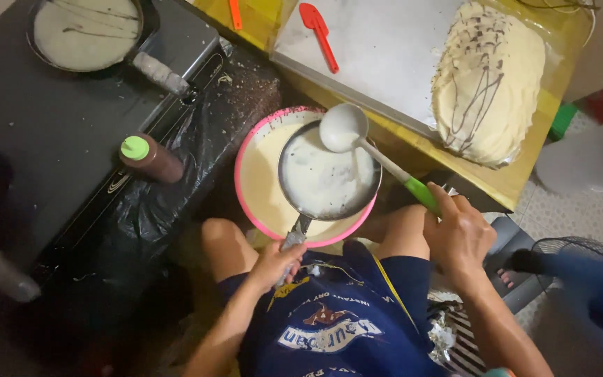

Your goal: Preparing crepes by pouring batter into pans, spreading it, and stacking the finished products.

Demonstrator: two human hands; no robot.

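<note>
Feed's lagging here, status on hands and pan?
Left hand grips pan handle over pink bowl. Right hand holds ladle above pan. Nothing blocking.

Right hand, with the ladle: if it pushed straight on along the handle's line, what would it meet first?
The right hand points up-left along the ladle. Its bowl would likely pass over the small pan and pink basin, first meeting the steel tray; depth is unclear.

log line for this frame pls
left hand: grips pan handle | right hand: holds ladle over pan | pan: above pink basin of batter
</note>
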